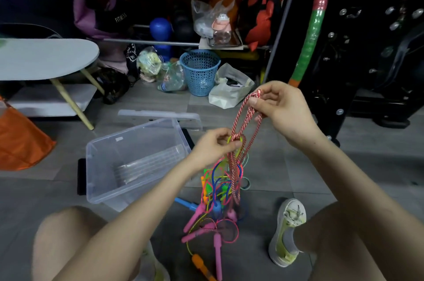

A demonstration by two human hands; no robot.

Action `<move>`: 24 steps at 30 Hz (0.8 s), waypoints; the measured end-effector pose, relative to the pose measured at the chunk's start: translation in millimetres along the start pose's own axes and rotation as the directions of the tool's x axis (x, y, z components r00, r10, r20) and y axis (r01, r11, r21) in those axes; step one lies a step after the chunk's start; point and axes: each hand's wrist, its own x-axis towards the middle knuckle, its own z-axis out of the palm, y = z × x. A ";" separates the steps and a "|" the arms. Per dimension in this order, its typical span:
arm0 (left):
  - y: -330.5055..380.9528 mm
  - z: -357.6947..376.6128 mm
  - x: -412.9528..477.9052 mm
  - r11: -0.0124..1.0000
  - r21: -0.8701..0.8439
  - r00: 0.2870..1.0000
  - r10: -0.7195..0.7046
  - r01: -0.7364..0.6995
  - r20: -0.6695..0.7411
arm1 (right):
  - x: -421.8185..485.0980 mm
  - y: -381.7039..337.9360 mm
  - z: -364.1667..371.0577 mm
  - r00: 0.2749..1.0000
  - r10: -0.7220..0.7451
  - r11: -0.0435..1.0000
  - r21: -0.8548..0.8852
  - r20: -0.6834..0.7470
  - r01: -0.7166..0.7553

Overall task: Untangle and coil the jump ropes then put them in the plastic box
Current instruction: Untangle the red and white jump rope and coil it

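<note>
Bare knees [75, 234] fill the lower corners of the view, and the forearms reaching forward from them hide the near right corner of the clear plastic box [96, 166]. Right hand [284, 108]: raised, thumb and fingers pinching the top of a loop of red-and-white braided rope [241, 124]. Left hand [213, 145]: lower, fingers curled and pinching that loop's bottom together with a yellow-green strand [229, 139]. Below the left hand the jump ropes [220, 189] hang as one knotted bundle of pink, blue, green, yellow and braided strands. The bundle is blurred, so single cords cannot be traced through it, and the number of ropes cannot be told. Its lower end rests on the grey floor [321, 166] between the knees, just beside the box's near right corner. Several pink handles [216, 248] and a blue handle [185, 203] lie there. An orange handle [199, 262] is cut off by the lower edge of the view. No rope is in the box, which stands open on the floor left of the bundle. Its clear lid [160, 116] lies at the box's far side. A white-and-yellow shoe [289, 230] shows right of the bundle; the other shoe is almost wholly hidden behind the left forearm. A blue perforated basket [199, 71] stands well beyond the box.
</note>
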 end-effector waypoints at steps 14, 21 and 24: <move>91.7 -63.9 10.0 0.999 -0.008 0.998 0.052 -0.052 0.028 | -4.6 38.9 -15.7 0.983 0.124 0.966 -0.243 0.133 -0.089; 107.7 -59.8 6.7 0.995 0.007 0.989 0.102 -0.104 0.103 | -3.8 9.5 16.4 0.982 -0.100 0.991 -0.068 0.159 0.112; 89.3 -70.6 3.5 0.992 0.088 0.995 0.090 -0.092 0.033 | -0.5 9.9 6.8 0.992 -0.106 0.988 -0.108 0.070 0.114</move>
